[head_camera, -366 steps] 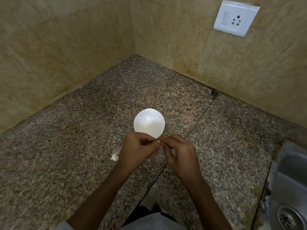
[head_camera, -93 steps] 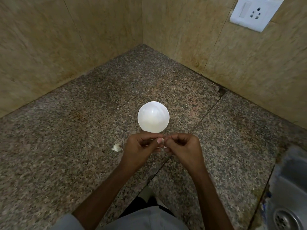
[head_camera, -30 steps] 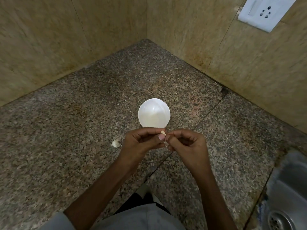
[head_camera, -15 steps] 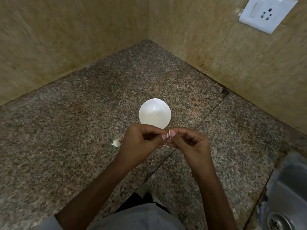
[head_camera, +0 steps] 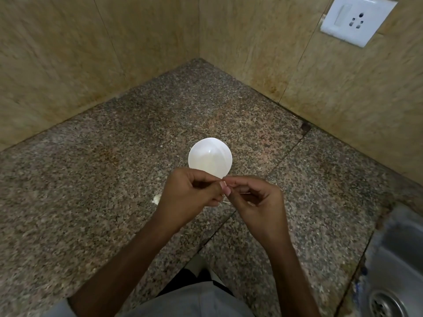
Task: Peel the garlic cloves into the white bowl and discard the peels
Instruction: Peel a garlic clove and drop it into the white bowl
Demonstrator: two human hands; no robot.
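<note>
A small white bowl (head_camera: pixel 210 156) stands on the speckled granite counter (head_camera: pixel 91 191), just beyond my hands. My left hand (head_camera: pixel 190 191) and my right hand (head_camera: pixel 256 200) meet in front of the bowl, fingertips pinching a garlic clove (head_camera: pixel 225 184) between them; the clove is almost wholly hidden by the fingers. A thin pale strip of peel (head_camera: pixel 225 202) hangs below the fingertips. Another pale garlic piece (head_camera: pixel 156 199) lies on the counter just left of my left hand.
Beige tiled walls close the counter in a corner behind the bowl, with a white socket plate (head_camera: pixel 357 18) at the upper right. A steel sink (head_camera: pixel 393 266) with its drain sits at the lower right edge.
Over the last second both hands have stayed together in front of the bowl, the fingertips shifting slightly on the clove. The bowl and the loose garlic piece have not moved.
</note>
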